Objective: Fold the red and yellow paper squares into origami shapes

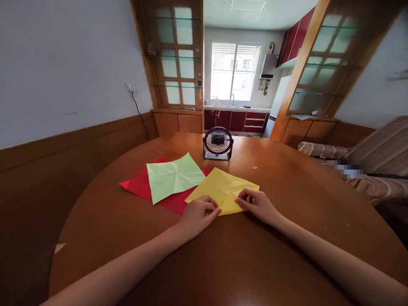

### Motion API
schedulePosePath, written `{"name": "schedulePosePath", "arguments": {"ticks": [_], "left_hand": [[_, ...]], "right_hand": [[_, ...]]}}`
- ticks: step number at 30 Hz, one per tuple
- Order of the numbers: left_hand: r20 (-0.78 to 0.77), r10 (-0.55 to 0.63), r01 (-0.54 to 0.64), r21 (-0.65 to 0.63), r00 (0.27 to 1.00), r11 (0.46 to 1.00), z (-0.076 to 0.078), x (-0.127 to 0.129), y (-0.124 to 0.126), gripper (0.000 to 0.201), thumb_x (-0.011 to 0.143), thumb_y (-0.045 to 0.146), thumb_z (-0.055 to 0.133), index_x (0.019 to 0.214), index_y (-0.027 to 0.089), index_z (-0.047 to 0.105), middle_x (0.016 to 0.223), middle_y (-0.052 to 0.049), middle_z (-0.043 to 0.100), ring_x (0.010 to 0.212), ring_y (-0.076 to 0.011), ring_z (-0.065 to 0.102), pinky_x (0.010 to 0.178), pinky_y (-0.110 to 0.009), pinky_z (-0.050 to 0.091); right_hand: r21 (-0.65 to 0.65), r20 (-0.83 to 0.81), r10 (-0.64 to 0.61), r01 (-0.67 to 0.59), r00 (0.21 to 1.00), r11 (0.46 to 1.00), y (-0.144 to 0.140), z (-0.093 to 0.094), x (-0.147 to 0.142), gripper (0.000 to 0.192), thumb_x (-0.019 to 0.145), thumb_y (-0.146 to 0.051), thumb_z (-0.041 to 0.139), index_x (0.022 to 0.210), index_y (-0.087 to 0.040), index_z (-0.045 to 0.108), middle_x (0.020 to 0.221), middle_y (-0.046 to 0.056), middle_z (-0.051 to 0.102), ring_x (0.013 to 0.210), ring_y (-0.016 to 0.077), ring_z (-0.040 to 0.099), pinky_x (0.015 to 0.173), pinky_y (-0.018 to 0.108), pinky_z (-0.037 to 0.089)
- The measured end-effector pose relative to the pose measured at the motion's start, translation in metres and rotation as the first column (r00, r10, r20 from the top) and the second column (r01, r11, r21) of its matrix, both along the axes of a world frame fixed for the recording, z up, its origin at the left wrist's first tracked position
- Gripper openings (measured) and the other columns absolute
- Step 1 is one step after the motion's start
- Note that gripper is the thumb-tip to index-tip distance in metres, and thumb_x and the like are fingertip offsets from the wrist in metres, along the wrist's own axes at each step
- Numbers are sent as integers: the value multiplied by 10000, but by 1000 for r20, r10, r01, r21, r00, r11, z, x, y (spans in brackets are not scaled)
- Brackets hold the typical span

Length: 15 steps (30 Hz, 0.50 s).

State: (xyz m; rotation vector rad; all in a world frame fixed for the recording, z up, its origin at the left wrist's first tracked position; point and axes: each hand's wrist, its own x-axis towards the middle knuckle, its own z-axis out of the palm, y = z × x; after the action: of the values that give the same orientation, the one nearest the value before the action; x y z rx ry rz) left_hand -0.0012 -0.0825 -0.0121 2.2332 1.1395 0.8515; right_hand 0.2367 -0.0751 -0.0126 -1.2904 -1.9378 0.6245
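A yellow sheet of paper lies on the round wooden table, its near corner folded up. My left hand presses the near left edge of the yellow sheet with its fingertips. My right hand pinches the folded flap at the sheet's near right edge. To the left lies a creased light green sheet, on top of a red sheet.
A small purple desk fan stands at the far middle of the table. A sofa with a striped cover is on the right. Wooden wall panelling runs along the left. A kitchen with a window lies beyond.
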Motion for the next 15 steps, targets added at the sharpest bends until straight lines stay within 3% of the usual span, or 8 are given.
{"name": "schedulePosePath", "arguments": {"ticks": [7,15], "left_hand": [[-4,108,-107,56,994,993,-5,2,4,200,784,225,676,592,178,643,1030,-48,662,971,-195,623,848,-315,470],[-101,133,-119,133,986,984,-1,1,5,185,780,231,678,612,185,616,915,-23,674,892,-198,603,816,-339,455]], "right_hand": [[26,38,-8,7,999,1000,7,-5,-5,132,842,-307,602,864,-178,606,661,-28,568,576,112,476,553,229,365],[138,188,76,-103,979,985,12,-7,-6,259,932,-311,505,1066,-207,700,850,44,618,717,152,563,674,273,434]]}}
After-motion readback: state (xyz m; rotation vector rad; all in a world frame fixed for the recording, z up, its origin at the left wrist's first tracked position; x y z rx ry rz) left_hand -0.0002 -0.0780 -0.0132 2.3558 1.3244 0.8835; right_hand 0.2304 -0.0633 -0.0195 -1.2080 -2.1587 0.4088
